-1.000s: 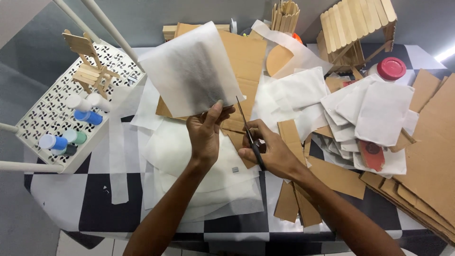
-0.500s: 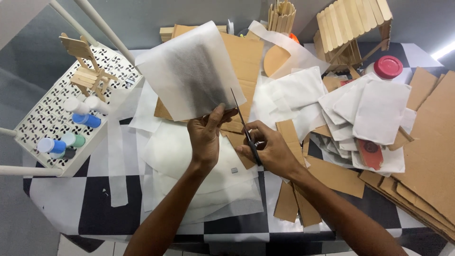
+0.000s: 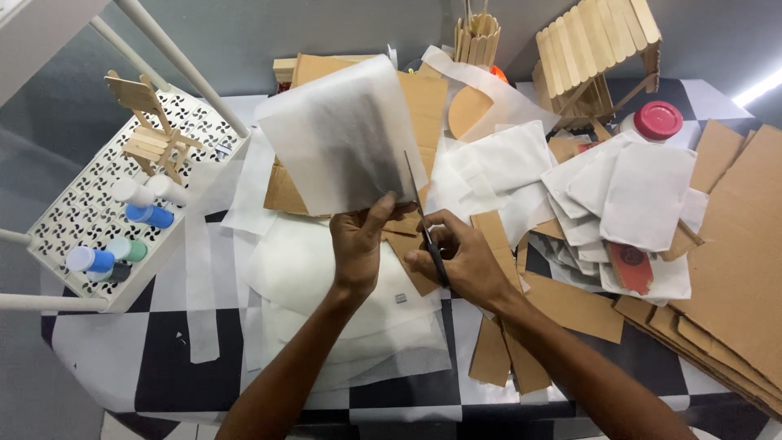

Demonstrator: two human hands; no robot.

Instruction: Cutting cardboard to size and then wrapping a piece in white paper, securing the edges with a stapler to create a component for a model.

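The left hand (image 3: 362, 244) pinches the lower edge of a translucent white sheet of thin paper (image 3: 342, 134), thumb and fingers closed on it, holding it up so it tilts away toward twelve o'clock. Just beside it, at three o'clock, the right hand (image 3: 460, 261) is wrapped around the handles of a pair of dark-bladed scissors (image 3: 423, 216); the blades point up toward twelve o'clock and run along the right edge of the sheet, touching or nearly touching it. Whether the blades are parted I cannot tell from here. The two hands sit close together, almost knuckle to knuckle.

Below them, at six o'clock, lies a heap of white cut paper pieces (image 3: 342, 326) on a black-and-white checked tabletop (image 3: 163, 375). Behind the held sheet is a flat brown cardboard panel (image 3: 423, 98). At three o'clock a pile of white folded paper squares (image 3: 643, 195) rests over brown cardboard strips (image 3: 570, 305), with large cardboard sheets (image 3: 733, 269) further out. At one o'clock stands a small house of wooden craft sticks (image 3: 595, 53), and near it a jar with a red lid (image 3: 658, 120). At nine o'clock a white perforated tray (image 3: 81, 220) carries a tiny wooden stick chair (image 3: 147, 126) and small paint bottles with blue and green caps (image 3: 122, 248).
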